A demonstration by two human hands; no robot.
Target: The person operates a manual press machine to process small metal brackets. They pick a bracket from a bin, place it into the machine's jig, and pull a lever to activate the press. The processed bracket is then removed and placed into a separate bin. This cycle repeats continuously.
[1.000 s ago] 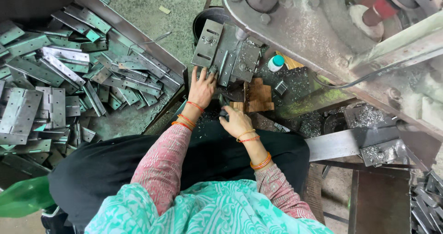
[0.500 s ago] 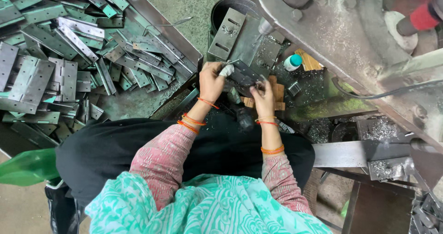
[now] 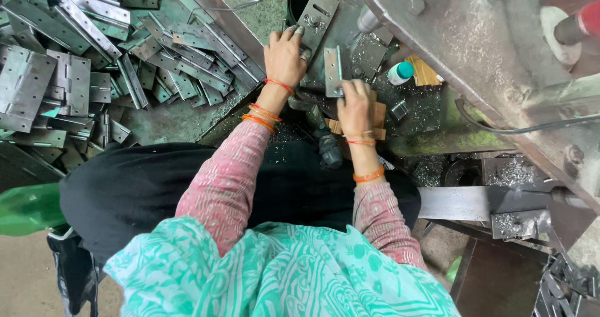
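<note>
My right hand grips the lower end of a narrow grey metal hinge plate that lies on the machine bed. My left hand rests further forward, with its fingertips on a second, longer steel plate with holes that leans on the bed. Both wrists carry orange bangles. Wooden blocks sit under my right hand. Metal shavings cover the bed around both hands.
A tray at the left holds several grey hinge plates. A small white bottle with a teal cap stands right of my hands. A big machine body fills the upper right. A green bag lies at the lower left.
Both hands have moved forward onto the machine bed. My right hand now holds a hinge plate there, and my left hand has reached to the longer plate. The camera has leaned closer.
</note>
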